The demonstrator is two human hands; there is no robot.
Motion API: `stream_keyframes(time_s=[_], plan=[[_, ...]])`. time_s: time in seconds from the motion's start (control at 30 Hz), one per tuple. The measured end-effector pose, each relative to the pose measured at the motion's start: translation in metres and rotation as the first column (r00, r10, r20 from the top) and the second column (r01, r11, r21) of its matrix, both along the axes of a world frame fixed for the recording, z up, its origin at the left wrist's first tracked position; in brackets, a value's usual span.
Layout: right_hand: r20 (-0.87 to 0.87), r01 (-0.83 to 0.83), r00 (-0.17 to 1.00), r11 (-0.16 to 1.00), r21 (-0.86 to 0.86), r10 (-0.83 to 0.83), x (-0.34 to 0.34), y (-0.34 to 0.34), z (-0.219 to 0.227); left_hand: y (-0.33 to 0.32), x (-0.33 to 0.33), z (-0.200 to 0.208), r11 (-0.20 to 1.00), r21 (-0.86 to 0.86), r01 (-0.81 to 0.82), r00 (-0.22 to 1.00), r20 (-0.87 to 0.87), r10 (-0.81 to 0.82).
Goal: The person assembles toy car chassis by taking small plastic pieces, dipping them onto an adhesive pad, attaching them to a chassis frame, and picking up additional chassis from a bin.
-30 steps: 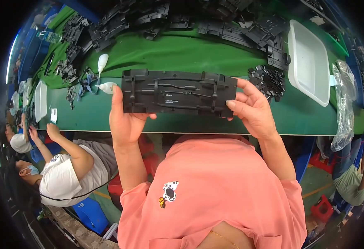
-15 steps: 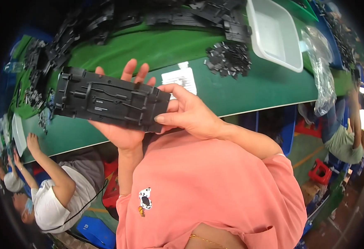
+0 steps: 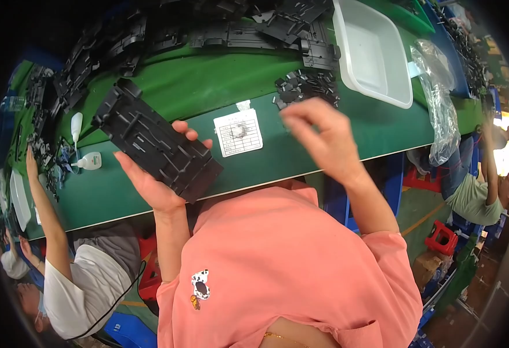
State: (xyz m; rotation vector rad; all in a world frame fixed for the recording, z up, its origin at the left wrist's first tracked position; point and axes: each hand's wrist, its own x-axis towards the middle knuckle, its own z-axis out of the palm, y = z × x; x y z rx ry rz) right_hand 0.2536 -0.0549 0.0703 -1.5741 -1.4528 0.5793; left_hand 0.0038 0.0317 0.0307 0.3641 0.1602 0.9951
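A long black moulded plastic part [image 3: 156, 139], with ribs and raised ends, lies tilted in my left hand [image 3: 160, 184]. My left thumb runs along one edge and the fingertips come round the other. My right hand [image 3: 327, 139] is away from the part, in front of a pile of small flat black pieces [image 3: 307, 87]. Its fingers are bent and smeared by motion, so what lies between them is hidden. A printed white sheet [image 3: 238, 133] with a small whitish heap on it rests on the green table between the hands.
Many more black moulded parts [image 3: 231, 35] line the far side on green cloth. A white plastic tub [image 3: 376, 52] and a clear plastic bag [image 3: 440, 104] stand at the right. Two small white bottles [image 3: 90, 160] are at the left. A co-worker in white [image 3: 92, 284] sits left.
My right hand has let go of the black part and moved right, toward the small pieces. The part has turned in my left hand, its near end now lower. The white bottles have come into view.
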Motion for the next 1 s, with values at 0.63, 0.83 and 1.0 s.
stream_keyframes(time_s=[0.63, 0.83, 1.0], plan=[[0.413, 0.041, 0.911, 0.997, -0.068, -0.009, 0.026, 0.021, -0.024, -0.012, -0.002, -0.016, 0.977, -0.212, 0.017, 0.999, -0.036, -0.025], [-0.419, 0.020, 0.898, 0.964, -0.264, -0.134, 0.013, 0.019, -0.001, -0.013, -0.003, -0.013, 0.981, -0.194, 0.005, 0.999, -0.049, -0.015], [-0.510, -0.122, 0.859, 0.949, -0.291, -0.045, -0.010, 0.017, -0.005, -0.010, -0.002, -0.015, 0.973, -0.224, 0.060, 0.998, 0.025, -0.055]])
